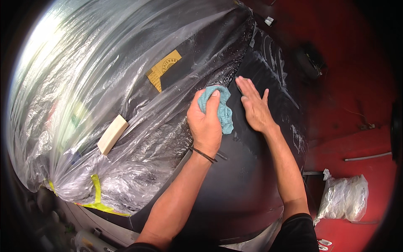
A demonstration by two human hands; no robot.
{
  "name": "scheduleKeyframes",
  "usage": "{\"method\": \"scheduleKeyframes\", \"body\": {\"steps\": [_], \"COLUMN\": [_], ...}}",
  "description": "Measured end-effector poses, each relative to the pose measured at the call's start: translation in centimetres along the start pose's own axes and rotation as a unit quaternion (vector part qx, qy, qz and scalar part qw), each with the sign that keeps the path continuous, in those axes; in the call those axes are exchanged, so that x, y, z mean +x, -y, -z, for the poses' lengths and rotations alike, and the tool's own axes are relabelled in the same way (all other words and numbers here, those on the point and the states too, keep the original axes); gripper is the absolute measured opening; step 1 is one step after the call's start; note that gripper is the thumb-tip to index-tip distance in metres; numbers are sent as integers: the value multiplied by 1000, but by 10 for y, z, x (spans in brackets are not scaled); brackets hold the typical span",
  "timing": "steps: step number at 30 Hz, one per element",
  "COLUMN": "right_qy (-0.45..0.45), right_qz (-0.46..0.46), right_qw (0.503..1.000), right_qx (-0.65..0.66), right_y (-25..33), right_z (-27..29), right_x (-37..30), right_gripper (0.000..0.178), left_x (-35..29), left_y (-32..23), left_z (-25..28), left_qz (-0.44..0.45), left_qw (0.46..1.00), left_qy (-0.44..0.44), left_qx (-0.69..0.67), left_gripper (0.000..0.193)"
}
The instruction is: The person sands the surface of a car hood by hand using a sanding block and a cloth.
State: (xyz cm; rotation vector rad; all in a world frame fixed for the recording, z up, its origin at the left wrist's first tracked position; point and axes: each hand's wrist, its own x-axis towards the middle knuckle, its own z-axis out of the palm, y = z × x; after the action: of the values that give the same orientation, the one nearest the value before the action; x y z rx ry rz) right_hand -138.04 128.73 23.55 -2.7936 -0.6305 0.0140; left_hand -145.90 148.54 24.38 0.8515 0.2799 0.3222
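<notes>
A crumpled blue-green cloth (224,113) is gripped in my left hand (205,124), its thumb lying over the top. That hand is at the boundary between the dark grey car body panel (235,180) and the clear plastic sheeting (155,138). To its right, my right hand (255,108) lies with fingers stretched out on the panel and holds nothing. Whitish residue (275,59) streaks the panel's upper right part. Fine wet-looking specks cover the strip beside the cloth.
On the sheeting lie a beige block (112,134) and a piece of yellow-brown-backed sandpaper (166,67). Yellow tape (103,206) holds the sheeting's lower edge. A plastic-wrapped bundle (344,198) and a grey rod (367,156) are on the red floor (336,143) to the right.
</notes>
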Motion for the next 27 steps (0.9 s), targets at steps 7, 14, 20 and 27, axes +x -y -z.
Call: {"method": "scheduleKeyframes", "body": {"steps": [7, 14, 20, 27], "right_qy": [-46, 96, -7, 90], "right_qz": [-135, 50, -168, 30], "right_qw": [990, 994, 985, 995], "right_qx": [-17, -13, -47, 27], "right_y": [-69, 67, -99, 73], "right_z": [13, -7, 52, -12], "right_x": [74, -77, 36, -150], "right_gripper": [63, 63, 63, 64], "left_x": [-8, 3, -12, 3], "left_y": [3, -2, 4, 0], "left_z": [-12, 9, -25, 5], "left_qz": [34, -1, 36, -5], "left_qw": [999, 1000, 998, 999], "left_qy": [33, -3, 45, 19], "left_qx": [-11, 13, -5, 45], "left_gripper": [22, 22, 21, 21]}}
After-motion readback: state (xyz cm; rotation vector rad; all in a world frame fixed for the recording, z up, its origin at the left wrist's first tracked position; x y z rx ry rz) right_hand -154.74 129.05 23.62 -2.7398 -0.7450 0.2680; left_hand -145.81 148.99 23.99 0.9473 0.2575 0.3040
